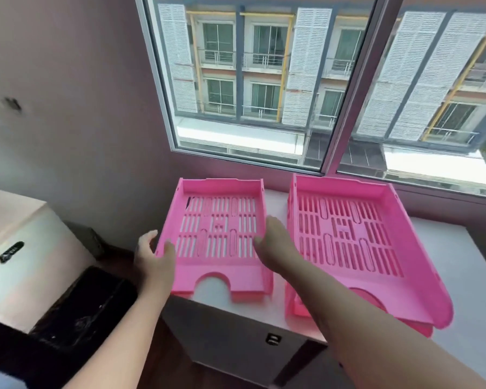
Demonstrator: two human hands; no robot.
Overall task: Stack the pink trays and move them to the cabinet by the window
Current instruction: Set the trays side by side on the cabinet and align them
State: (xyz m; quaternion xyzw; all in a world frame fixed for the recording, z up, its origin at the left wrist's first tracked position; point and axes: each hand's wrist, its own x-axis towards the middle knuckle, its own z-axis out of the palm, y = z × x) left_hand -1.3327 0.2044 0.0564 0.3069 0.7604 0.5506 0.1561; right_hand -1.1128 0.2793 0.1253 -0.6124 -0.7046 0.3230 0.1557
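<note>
A single pink slotted tray (219, 228) lies on the white cabinet top (460, 276) under the window, at the left end. My left hand (155, 255) grips its left wall, thumb inside the tray. My right hand (275, 242) holds the tray's right wall, fingers curled over the edge. To the right sits a stack of pink trays (354, 242), one nested over another, its front rim overhanging the cabinet's front edge. My right forearm crosses in front of that stack.
The window (264, 85) and its sill run just behind the trays. A purple wall is at the left. A low beige box with a black handle (11, 251) and a dark bin (87, 304) stand left of the cabinet. A cabinet lock (272, 338) shows below.
</note>
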